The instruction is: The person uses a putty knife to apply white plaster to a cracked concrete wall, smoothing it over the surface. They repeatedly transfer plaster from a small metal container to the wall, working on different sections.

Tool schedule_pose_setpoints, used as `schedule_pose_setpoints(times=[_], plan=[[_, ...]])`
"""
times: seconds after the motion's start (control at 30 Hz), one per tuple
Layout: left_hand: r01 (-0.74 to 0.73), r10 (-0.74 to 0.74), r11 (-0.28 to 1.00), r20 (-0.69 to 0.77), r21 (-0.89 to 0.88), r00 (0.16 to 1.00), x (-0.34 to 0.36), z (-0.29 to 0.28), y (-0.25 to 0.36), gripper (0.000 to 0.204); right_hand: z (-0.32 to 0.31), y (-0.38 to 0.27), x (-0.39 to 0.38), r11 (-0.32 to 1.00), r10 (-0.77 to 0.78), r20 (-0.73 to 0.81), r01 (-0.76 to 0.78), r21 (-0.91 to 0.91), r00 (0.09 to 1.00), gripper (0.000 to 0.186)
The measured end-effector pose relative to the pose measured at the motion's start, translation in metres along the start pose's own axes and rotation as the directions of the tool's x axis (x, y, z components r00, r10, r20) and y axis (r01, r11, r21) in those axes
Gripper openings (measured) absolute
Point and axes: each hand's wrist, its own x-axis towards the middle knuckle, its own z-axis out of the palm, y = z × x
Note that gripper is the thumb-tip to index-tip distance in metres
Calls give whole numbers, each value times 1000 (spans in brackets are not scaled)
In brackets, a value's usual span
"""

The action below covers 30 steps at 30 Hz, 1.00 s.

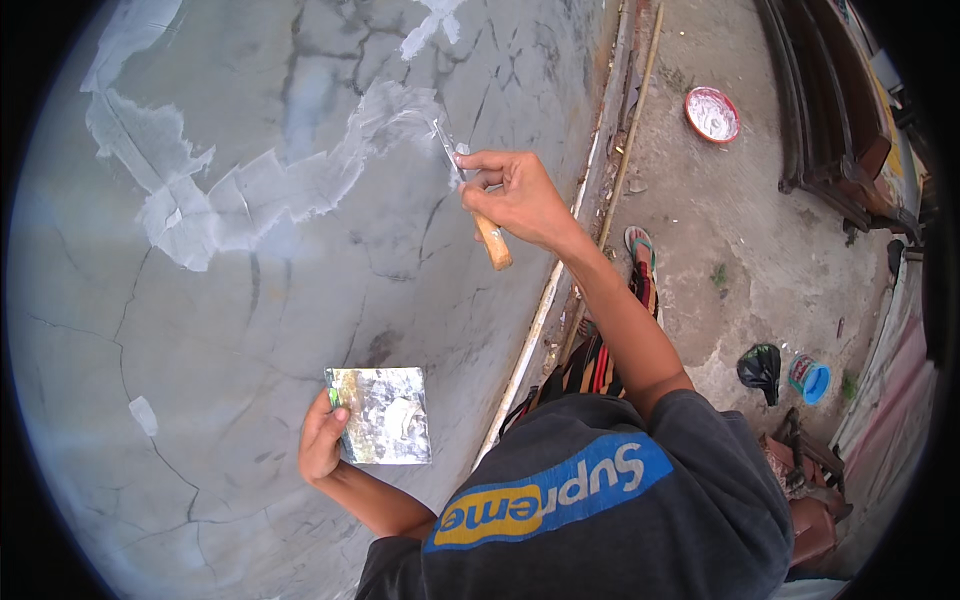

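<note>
L hand (322,442) holds board (362,442), R hand (515,195) scraper (494,246); red bowl (724,139), tub (798,373) & bench (822,110) on flr (690,310).

Site, one: apparently an outdoor yard serving as work site. You faced a cracked grey wall (270,345) bearing pale filler patches (262,200). In your view: rough concrete ground (750,230) with green weeds (720,275); red bowl (736,123) of white paste (711,114); blue bucket (803,372); long pole (635,110).
</note>
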Motion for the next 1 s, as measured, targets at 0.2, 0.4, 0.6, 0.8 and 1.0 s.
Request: schedule_pose_setpoints(times=[0.2,0.4,0.6,0.8,1.0], plan=[[-6,5,998,-18,-59,1000,-4,3,-4,44,8,-9,-39,992,116,201,-124,28,973,38],[-21,21,999,-5,-26,1000,-1,3,0,44,49,43,-26,995,-66,-214,79,56,975,43],[-39,39,999,-21,-31,999,0,3,0,44,77,50,-42,994,-102,-155,96,-45,983,44],[-12,11,1000,-50,-17,999,-3,5,0,44,20,22,-36,980,95,-133,-70,184,986,44],[-9,9,1000,-28,9,1000,0,2,1,46,31,45,-29,996,-76,-46,74,-45,996,41]])
